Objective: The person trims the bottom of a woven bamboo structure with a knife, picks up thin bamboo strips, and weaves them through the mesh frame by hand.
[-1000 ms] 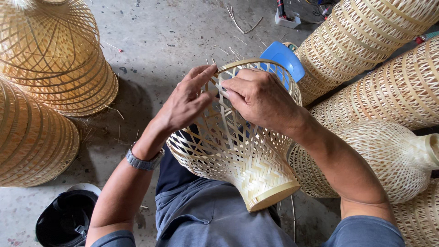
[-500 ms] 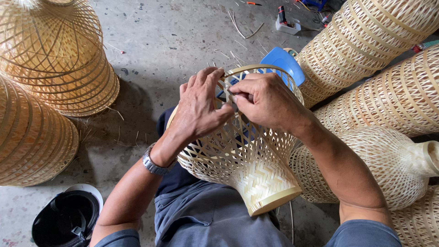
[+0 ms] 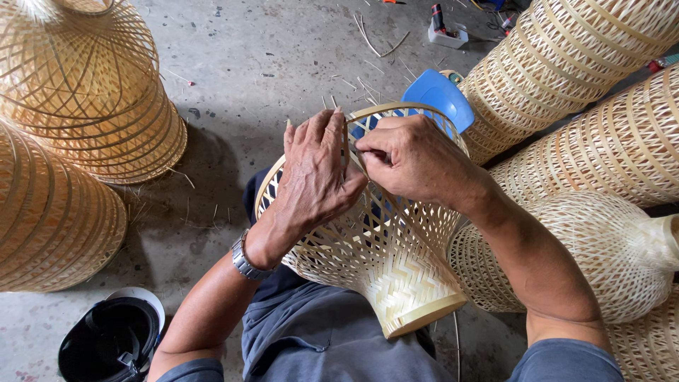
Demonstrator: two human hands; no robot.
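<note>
A pale woven bamboo lampshade (image 3: pixel 385 269) lies across my lap, its wide open rim facing away from me. My left hand (image 3: pixel 315 173) lies flat over the rim and upper weave, fingers pointing away. My right hand (image 3: pixel 414 159) is closed at the rim beside it, its fingertips pinching a thin bamboo strip (image 3: pixel 348 138) at the rim. The two hands touch each other. A metal watch (image 3: pixel 244 262) is on my left wrist.
Finished woven shades stand around: two large ones at left (image 3: pixel 88 92) (image 3: pixel 49 219), several stacked at right (image 3: pixel 601 155). A blue plastic object (image 3: pixel 438 95) lies beyond the rim. A black helmet (image 3: pixel 109 339) sits at lower left. Bamboo slivers and small tools (image 3: pixel 445 28) litter the concrete floor.
My left hand has slid from the shade's left side up onto the rim, closer to my right hand. The shade has tilted slightly; the right hand stays at the rim.
</note>
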